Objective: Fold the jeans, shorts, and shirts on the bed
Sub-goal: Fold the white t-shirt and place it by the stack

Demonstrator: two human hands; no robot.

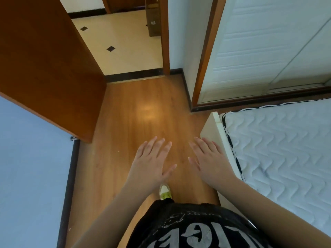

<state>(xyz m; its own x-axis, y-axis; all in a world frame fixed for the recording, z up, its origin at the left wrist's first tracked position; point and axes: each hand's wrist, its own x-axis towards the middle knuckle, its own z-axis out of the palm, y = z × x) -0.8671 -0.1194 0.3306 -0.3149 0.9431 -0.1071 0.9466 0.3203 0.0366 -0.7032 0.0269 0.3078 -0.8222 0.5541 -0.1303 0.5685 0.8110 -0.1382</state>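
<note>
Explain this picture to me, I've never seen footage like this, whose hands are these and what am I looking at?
There is no machine here. A person wears a wide-angle camera on the head, so this single view looks forward and down at their own arms. The left hand and the right hand are stretched out, fingers straight, holding nothing, above a wooden floor. To the right is a corner of the bed, showing only its bare quilted mattress; no jeans, shorts or shirts are in view. Ahead stands an open wooden door onto a tiled room, and white closet doors are at upper right.
</note>
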